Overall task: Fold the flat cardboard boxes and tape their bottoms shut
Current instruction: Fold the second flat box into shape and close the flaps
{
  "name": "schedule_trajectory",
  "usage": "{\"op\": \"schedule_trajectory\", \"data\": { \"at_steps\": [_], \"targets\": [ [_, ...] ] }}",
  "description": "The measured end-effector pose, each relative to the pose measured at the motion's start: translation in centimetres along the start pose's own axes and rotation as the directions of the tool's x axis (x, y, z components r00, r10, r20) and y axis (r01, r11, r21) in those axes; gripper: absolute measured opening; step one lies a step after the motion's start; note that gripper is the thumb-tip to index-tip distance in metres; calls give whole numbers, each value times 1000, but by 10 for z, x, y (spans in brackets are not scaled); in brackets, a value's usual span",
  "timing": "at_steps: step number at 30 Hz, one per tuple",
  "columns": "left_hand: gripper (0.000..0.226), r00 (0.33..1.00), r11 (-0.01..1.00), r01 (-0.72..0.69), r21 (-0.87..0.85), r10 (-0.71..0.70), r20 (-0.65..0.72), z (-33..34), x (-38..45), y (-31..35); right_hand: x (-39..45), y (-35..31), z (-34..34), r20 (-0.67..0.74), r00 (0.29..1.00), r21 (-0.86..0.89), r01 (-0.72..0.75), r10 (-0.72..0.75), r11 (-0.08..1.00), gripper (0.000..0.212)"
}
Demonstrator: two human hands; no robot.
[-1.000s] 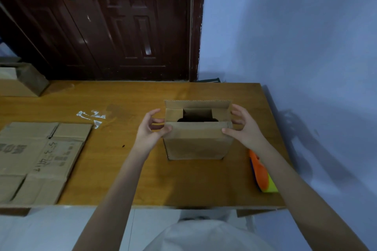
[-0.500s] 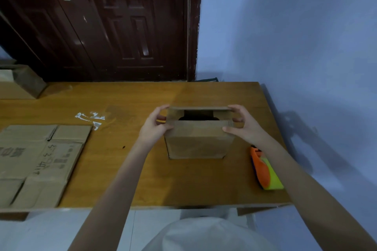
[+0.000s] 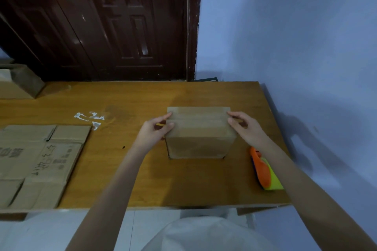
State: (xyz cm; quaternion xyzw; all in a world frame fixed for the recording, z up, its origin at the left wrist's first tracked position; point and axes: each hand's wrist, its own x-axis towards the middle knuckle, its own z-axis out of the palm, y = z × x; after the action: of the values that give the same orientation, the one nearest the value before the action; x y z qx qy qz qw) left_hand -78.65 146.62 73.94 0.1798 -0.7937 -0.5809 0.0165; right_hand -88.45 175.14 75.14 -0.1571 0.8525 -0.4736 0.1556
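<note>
Head view first, then. Where are we with the box?

— We have the small cardboard box standing on the wooden table, toward its right end, with the flaps on top folded down flat and meeting along a seam. Our left hand pinches the left end of those flaps, thumb in front and fingers behind; our right hand does the same at the right end. Both sets of fingers are curled onto the cardboard, none of them spread wide.

— So the folding looks done on this one?

— We judge so: the flaps lie closed, and no tape shows along the seam. That is the step in hand, keeping the bottom shut until tape goes on.

— How do we do it well?

— We should press the two outer flaps so their edges meet evenly, with no gap and no overlap, and keep the box square on the table. One hand must hold the seam down while the other fetches the orange and yellow tape dispenser, which lies just beside the box on our right. If we let go with both, the flaps will likely spring up.

— And the rest?

— The flat cardboard boxes lie at the table's left, still unfolded, well apart from our hands. Another box sits at the far left edge.
</note>
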Motion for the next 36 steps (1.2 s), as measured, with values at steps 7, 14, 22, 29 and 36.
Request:
{"op": "schedule_trajectory", "data": {
  "at_steps": [7, 14, 22, 29, 36],
  "targets": [
    [27, 987, 991, -52, 119, 69, -146, 4, 6, 7, 12, -6, 0, -66, 997, -1, -32, 32, 999, 28],
    [48, 915, 915, 402, -20, -402, -23, -7, 20, 36, 35, -27, -18, 230, 835, 165, -539, 499, 826, 73],
    [72, 744, 847, 506, 165, -525, 414, -31, 35, 45, 42, -24, -32, 522, 708, 134, -618, 476, 775, 66],
    [89, 848, 939, 315, 140, -345, 403, -35, 28, 35, 35, -22, -32, 502, 812, 155, -424, 299, 892, 76],
    [75, 938, 985, -86, 146, 31, 345, -35, 14, 33, 16, -19, -34, 302, 953, 143, -29, -16, 989, 69]
  ]
}}
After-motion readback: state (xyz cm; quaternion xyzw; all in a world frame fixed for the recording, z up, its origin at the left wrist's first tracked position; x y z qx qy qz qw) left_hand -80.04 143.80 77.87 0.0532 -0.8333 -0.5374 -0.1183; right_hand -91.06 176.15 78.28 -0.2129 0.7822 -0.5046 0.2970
